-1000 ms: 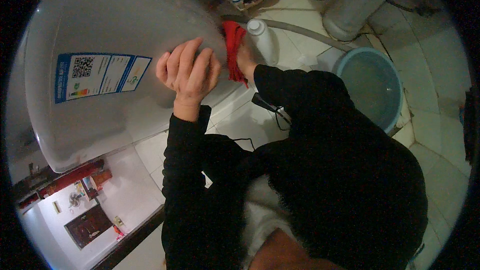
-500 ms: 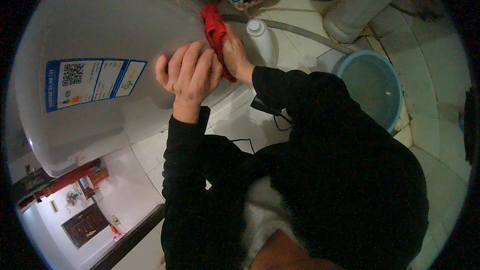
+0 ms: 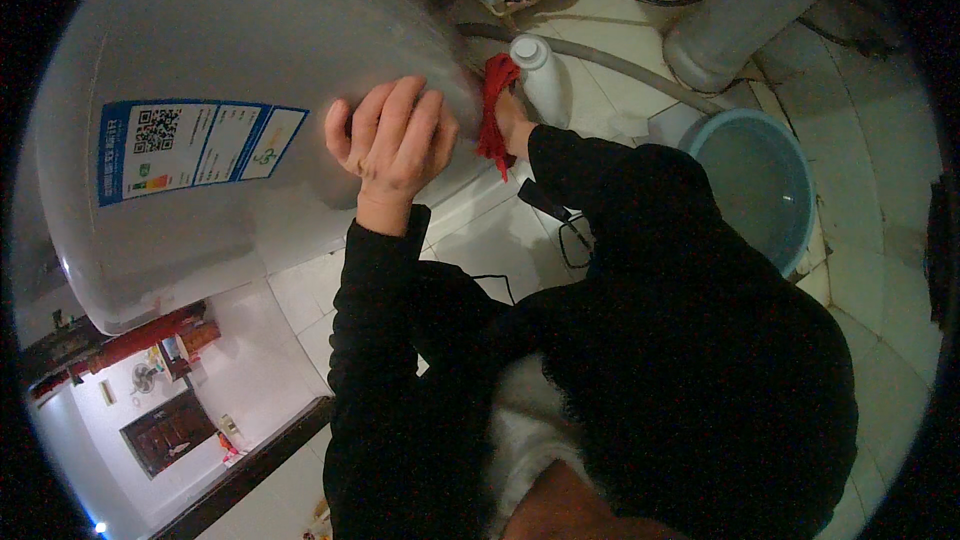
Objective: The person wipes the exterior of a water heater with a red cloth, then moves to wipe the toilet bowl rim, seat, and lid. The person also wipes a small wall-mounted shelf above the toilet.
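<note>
White wall tiles (image 3: 490, 240) are filling the background behind one large grey cylindrical tank (image 3: 250, 70), which is carrying one blue-bordered label (image 3: 190, 145); the left hand (image 3: 395, 140) is lying flat on the tank's curved side, fingers together and holding nothing; the right hand (image 3: 512, 125) is pinching one red cloth (image 3: 493, 115) against the tank's end, the cloth hanging just beside the left hand; one white bottle (image 3: 540, 75) is standing close by the cloth; one blue bucket (image 3: 790, 230) is sitting well apart; one grey hose (image 3: 620, 65) is curving past the bottle
</note>
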`<state>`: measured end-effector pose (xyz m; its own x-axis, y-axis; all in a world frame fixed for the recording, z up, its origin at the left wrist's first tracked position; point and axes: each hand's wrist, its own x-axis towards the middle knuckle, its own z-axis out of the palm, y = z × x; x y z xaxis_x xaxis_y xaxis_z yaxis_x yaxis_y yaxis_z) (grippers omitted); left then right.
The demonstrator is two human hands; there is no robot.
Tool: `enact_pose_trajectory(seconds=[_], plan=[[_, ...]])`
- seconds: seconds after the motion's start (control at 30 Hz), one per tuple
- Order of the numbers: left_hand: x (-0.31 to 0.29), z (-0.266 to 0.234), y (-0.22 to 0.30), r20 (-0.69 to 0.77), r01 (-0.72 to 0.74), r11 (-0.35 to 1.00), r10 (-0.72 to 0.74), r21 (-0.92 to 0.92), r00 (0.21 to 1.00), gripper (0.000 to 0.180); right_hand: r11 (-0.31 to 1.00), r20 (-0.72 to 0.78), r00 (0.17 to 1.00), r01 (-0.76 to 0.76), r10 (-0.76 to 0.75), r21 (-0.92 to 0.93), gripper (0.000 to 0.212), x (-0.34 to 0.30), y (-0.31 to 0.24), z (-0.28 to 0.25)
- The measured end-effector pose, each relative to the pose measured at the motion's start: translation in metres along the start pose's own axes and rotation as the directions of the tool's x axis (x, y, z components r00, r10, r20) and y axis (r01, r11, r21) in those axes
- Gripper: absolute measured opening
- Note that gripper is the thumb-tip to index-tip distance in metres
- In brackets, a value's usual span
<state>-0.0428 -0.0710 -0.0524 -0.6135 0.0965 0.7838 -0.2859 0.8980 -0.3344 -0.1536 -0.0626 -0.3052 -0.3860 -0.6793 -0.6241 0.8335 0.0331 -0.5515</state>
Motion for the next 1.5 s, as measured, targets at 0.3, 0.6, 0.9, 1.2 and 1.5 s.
enact_pose_trajectory(seconds=[0.3,0.6,0.9,1.2,1.5], plan=[[0.002,-0.006,0.001,-0.011,0.054,0.995,-0.055,-0.080,0.998,0.013,0.481,0.305,0.624,0.764,-0.719,-0.430,0.057,-0.093,-0.059,0.058],[-0.023,-0.032,-0.023,-0.141,0.198,0.967,-0.177,0.158,0.974,0.042,0.211,0.486,0.452,0.856,-0.748,-0.472,0.047,-0.041,-0.059,0.057],[-0.035,-0.019,-0.032,-0.143,0.171,0.941,-0.133,0.293,0.981,0.041,0.849,0.127,0.934,0.356,-0.334,-0.391,0.056,-0.042,-0.057,0.050],[-0.035,-0.021,-0.029,-0.134,0.188,0.945,-0.156,0.268,0.979,0.039,0.051,0.415,0.140,0.974,-0.899,-0.220,0.048,-0.138,-0.085,0.085],[-0.034,-0.017,-0.028,-0.140,0.174,0.944,-0.139,0.279,0.980,0.039,0.265,0.342,0.401,0.886,-0.850,-0.379,0.044,-0.040,-0.062,0.071]])
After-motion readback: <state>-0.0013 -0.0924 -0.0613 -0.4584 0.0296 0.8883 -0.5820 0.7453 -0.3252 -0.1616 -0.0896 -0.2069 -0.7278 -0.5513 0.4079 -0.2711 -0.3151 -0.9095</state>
